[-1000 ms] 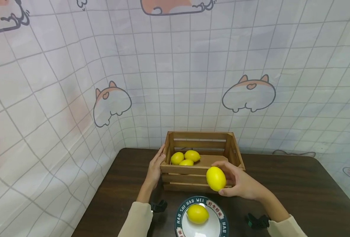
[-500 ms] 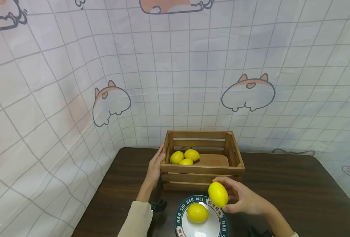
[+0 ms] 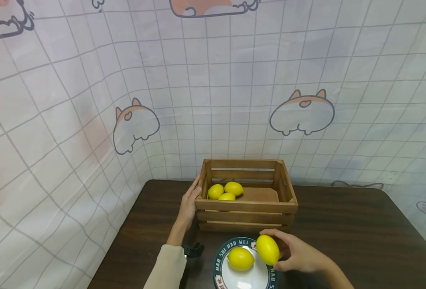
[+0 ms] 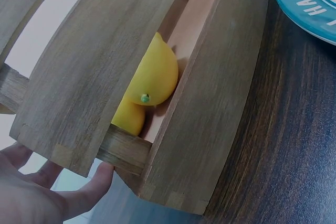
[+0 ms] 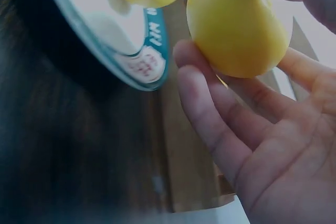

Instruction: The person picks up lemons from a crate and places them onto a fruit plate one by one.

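Right grip [image 3: 299, 255] is clamped on a lemon [image 3: 268, 249], thumb on the far side and fingertips [image 5: 195, 85] under the near side, as the right wrist view shows clearly. That lemon hangs over the right edge of a plate [image 3: 222, 261] with a teal rim and a white middle, which sits just left of and below the grip on the dark wooden surface [image 3: 346, 233]. A second lemon [image 3: 240, 258] lies on the plate, just left of the held one; whether the two touch cannot be told.

Left grip [image 3: 188, 204] lies flat with straight fingers against the left end of a wooden crate [image 3: 247, 206], holding nothing in a curl. In the left wrist view its fingertips [image 4: 100, 177] press under the corner of the crate's slats. Just right of that grip, inside the crate at its left end, sit three more lemons [image 3: 225, 191] bunched together and touching; two of them show through the slats in the left wrist view. The rest of the crate floor toward the right grip's side is bare wood.

The crate stands beyond the plate, its front slat near the plate's far rim. Behind the surface hangs a pale checked cloth [image 3: 90, 100] printed with cartoon animals.
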Available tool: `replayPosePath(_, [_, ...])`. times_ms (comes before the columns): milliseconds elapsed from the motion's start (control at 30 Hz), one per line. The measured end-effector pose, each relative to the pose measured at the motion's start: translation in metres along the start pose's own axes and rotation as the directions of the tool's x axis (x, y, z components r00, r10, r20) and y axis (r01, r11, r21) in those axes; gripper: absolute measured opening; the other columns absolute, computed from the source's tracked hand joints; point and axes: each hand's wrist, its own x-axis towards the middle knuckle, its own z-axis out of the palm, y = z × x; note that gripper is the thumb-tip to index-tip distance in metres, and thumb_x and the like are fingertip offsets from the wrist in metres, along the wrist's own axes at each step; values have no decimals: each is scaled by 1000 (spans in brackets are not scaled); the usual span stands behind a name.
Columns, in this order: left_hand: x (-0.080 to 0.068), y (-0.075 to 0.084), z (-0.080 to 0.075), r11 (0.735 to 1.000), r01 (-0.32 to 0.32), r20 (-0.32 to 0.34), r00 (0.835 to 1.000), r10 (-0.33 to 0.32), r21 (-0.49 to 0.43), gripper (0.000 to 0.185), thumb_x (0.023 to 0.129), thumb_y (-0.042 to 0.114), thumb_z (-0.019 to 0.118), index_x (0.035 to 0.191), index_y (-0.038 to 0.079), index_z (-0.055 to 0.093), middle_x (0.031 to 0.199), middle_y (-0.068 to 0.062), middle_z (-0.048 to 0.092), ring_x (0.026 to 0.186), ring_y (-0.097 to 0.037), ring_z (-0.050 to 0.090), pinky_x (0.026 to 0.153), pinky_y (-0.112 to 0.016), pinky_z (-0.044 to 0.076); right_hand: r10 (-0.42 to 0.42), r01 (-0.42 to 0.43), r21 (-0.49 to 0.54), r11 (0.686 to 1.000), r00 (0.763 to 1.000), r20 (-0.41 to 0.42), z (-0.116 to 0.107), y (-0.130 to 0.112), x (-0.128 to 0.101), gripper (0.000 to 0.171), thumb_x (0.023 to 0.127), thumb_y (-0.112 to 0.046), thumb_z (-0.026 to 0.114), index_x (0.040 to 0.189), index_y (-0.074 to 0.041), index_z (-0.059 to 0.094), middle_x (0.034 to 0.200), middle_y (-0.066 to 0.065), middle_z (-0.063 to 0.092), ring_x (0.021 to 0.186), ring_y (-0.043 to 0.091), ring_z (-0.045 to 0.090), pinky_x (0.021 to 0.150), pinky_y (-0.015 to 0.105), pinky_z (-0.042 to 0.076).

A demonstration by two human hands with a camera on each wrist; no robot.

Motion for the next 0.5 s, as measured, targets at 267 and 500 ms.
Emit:
replayPosePath(267, [-1,-1,-1,1000,5,-6,1000,-5,0,51,110,39,39,160,32,35,170,3,25,158,-31,21,127,-63,10,33,-34,-38,999,999,-19,6,12,-2,79,88,-9,75,155,0,34,142,28,50,107,8,61,89,26,58])
replayPosePath(500, [0,1,1,1000,5,-3,1000,-5,3,51,111,39,39,160,32,34,170,4,25,159,-31,20,127,-63,10,64,-66,-80,995,998,-30,6,17,-1,78,88,-11,76,156,-4,38,146,28,49,110,3,59,90,22,56])
